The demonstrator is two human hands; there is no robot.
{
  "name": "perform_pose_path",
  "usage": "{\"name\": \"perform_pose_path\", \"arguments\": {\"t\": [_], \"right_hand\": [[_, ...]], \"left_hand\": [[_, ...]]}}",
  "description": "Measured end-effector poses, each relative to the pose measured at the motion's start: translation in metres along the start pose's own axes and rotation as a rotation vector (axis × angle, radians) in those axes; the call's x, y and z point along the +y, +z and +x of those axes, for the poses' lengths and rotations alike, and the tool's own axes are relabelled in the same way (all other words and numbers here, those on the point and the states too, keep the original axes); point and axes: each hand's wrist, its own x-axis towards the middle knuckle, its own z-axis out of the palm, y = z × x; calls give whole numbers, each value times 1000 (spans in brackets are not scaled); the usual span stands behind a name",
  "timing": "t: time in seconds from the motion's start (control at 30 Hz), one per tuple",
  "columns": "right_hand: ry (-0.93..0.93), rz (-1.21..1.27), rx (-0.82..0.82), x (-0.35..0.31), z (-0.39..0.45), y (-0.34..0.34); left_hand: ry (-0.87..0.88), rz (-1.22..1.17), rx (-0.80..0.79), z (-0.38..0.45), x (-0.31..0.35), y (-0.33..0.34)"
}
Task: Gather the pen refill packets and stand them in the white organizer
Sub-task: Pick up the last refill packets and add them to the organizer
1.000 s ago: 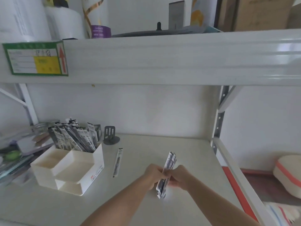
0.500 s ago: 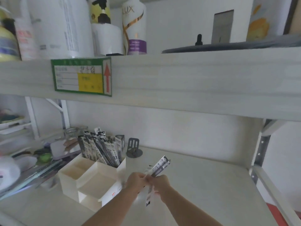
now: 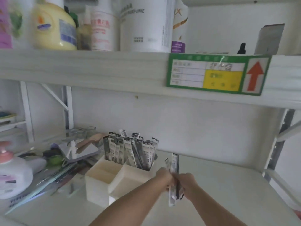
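Packets (image 3: 174,180) upright, clasped between both hands (image 3: 176,182)

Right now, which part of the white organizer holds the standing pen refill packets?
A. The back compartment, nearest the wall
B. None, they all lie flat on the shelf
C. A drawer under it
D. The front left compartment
A: the standing refill packets fill the white organizer's rear compartment by the wall; the front compartments look empty.

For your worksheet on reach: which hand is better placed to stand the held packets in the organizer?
Probably the left hand: it holds the packets on the side toward the white organizer; the right hand is farther.
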Motion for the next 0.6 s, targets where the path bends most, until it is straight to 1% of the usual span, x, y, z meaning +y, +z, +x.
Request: {"name": "perform_pose_path", "arguments": {"t": [0.13,0.2,0.27,0.33,0.4,0.5,0.53,0.6], "right_hand": [[-128,217,106,-24,-29,6],[-226,245,142,-30,-42,15],[-321,253,203,-32,-63,25],[-423,279,244,-41,-97,40],[-528,290,238,-48,-124,59],[-689,343,271,-56,-157,90],[-727,361,247,-59,-166,98],[-776,344,134,-68,-180,113]], "left_hand": [[101,-118,-78,-13,15,-26],[140,-205,-158,-26,22,-45],[245,-257,-238,-42,23,-70],[334,-279,-277,-54,20,-94],[397,-295,-264,-69,17,-119],[527,-339,-239,-87,16,-159],[573,-347,-233,-91,16,-172],[618,-333,-197,-100,15,-200]]}}
